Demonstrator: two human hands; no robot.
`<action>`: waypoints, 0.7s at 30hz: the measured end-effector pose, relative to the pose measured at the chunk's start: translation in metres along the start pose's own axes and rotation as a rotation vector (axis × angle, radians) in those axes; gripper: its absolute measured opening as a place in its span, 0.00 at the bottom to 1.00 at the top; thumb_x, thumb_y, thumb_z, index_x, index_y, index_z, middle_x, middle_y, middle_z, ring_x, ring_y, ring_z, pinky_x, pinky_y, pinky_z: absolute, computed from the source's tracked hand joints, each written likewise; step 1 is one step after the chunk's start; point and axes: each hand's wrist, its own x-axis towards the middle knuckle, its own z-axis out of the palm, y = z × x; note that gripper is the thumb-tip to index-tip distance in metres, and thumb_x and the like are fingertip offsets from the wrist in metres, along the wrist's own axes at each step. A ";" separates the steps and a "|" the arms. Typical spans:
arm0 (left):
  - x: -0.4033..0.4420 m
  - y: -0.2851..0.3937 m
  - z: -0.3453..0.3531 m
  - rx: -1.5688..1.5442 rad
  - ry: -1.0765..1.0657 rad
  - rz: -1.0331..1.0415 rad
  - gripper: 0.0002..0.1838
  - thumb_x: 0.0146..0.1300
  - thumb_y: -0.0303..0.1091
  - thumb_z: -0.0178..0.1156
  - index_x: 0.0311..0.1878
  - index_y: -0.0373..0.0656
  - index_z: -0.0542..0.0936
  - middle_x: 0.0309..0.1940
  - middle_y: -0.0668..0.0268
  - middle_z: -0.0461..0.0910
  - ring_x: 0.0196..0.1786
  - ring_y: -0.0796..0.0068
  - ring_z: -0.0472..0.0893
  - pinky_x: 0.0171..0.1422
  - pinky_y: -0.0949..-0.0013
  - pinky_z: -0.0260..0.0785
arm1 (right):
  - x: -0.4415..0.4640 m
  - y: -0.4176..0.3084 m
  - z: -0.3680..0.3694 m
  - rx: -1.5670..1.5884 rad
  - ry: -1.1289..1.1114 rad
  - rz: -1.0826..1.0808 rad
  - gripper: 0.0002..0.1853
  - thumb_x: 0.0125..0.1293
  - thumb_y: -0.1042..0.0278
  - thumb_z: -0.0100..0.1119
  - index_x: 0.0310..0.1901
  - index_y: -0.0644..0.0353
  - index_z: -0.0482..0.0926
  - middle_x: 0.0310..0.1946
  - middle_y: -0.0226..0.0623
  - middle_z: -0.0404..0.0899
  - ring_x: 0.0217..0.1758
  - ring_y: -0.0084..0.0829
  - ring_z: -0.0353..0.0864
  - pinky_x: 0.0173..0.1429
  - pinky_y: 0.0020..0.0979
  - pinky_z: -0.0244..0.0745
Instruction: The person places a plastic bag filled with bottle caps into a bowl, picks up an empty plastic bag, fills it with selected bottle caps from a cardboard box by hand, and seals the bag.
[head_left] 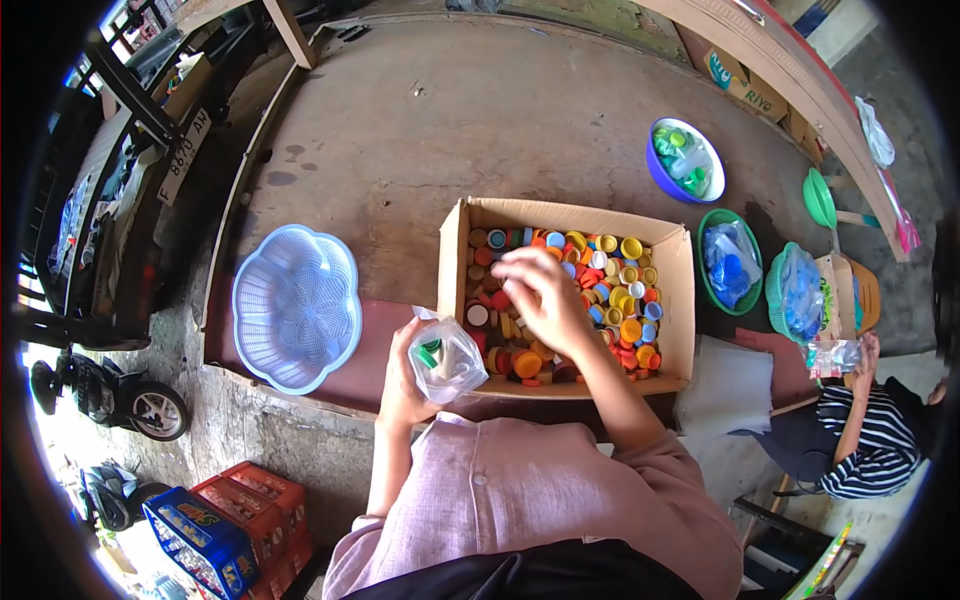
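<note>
My left hand [400,385] is closed around a clear plastic bag [452,375], held up at the near left corner of a cardboard box. A green bottle cap [430,352] and something pale show through the plastic. Many loose bottle caps [630,330] in red, yellow, orange, blue and white fill the cardboard box [677,290]. Above the caps, on the left half of the box, hovers my right hand [548,300]. Its fingers are bent and the thumb stands apart from them; I see nothing held between them.
A pale blue plastic basket [345,300] stands left on the wooden table. Right of the box are a purple bowl [655,170], a green basket [708,285] and a teal basket [775,300], holding bagged items. Another person [870,440] in stripes works at the right. Crates [250,510] stand lower left.
</note>
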 end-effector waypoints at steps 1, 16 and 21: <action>0.000 -0.002 0.000 -0.002 0.003 0.004 0.53 0.33 0.31 0.76 0.64 0.40 0.54 0.51 0.49 0.68 0.52 0.52 0.72 0.57 0.57 0.65 | 0.003 0.038 0.004 -0.216 0.092 -0.052 0.09 0.57 0.73 0.58 0.40 0.62 0.78 0.40 0.41 0.76 0.43 0.37 0.77 0.45 0.32 0.73; -0.005 -0.006 -0.008 0.052 -0.025 -0.041 0.56 0.29 0.36 0.76 0.64 0.35 0.54 0.52 0.51 0.68 0.54 0.56 0.72 0.58 0.59 0.65 | 0.040 0.105 0.036 -0.724 -0.053 0.130 0.14 0.42 0.69 0.64 0.34 0.60 0.75 0.35 0.38 0.76 0.43 0.39 0.75 0.47 0.36 0.73; -0.005 -0.007 -0.006 0.023 -0.033 -0.043 0.56 0.29 0.34 0.75 0.64 0.36 0.54 0.52 0.52 0.69 0.53 0.57 0.73 0.58 0.60 0.65 | 0.017 0.099 0.006 -0.276 0.228 0.088 0.16 0.41 0.72 0.64 0.36 0.61 0.74 0.34 0.39 0.73 0.38 0.38 0.75 0.40 0.35 0.73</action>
